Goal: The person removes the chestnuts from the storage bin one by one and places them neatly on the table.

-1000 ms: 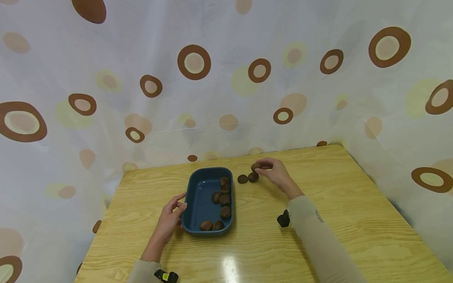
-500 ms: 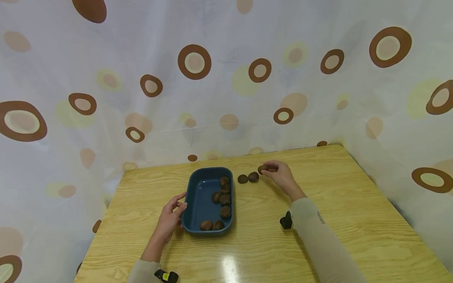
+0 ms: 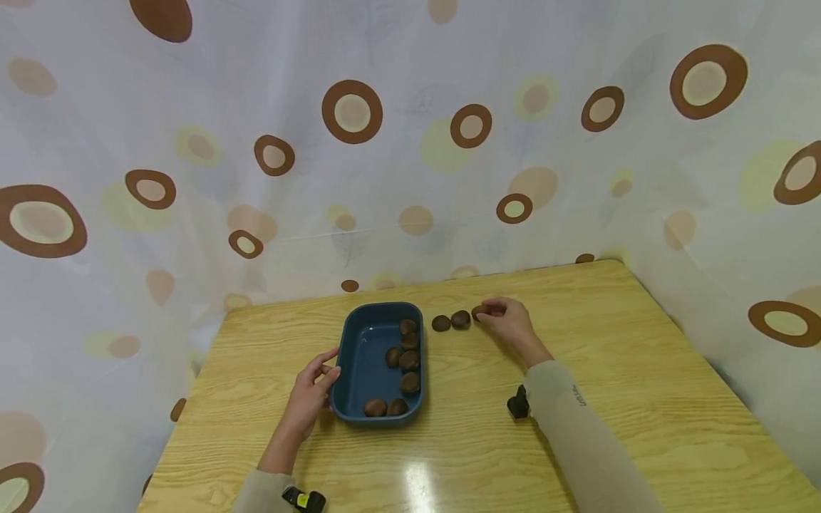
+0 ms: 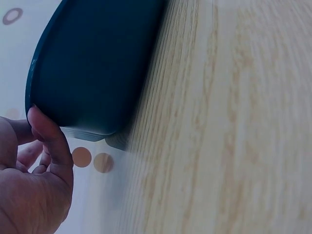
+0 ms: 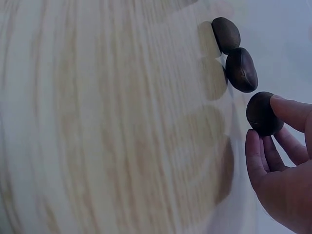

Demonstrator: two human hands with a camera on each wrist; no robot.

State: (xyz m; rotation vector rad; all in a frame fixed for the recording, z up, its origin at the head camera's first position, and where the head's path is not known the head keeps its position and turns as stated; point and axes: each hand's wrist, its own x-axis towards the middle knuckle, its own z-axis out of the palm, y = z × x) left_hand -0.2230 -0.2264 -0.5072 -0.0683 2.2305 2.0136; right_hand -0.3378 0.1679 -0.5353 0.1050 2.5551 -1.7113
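Note:
My left hand [image 3: 305, 397] grips the left side of a deep blue rectangular tray [image 3: 365, 374], thumb at the rim in the left wrist view. Several brown chestnuts [image 3: 409, 360] lie inside, mostly along its right wall, with two by the near end. Right of the tray, my right hand [image 3: 511, 326] pinches a chestnut [image 5: 262, 113] between thumb and fingers, close over the table. To its left two more sit side by side: a left chestnut [image 3: 441, 323] and a right chestnut [image 3: 460, 319], in line with the held one.
Everything stands on a wood-grain table [image 3: 474, 442]. A pale curtain [image 3: 398, 171] with brown and yellow circles hangs behind its back edge and along both sides. Each wrist carries a small black camera, such as the right camera [image 3: 518, 404].
My right hand has moved the held chestnut rightward, away from above the second chestnut, and lowered it toward the table beside the pair. The left hand and tray have stayed put.

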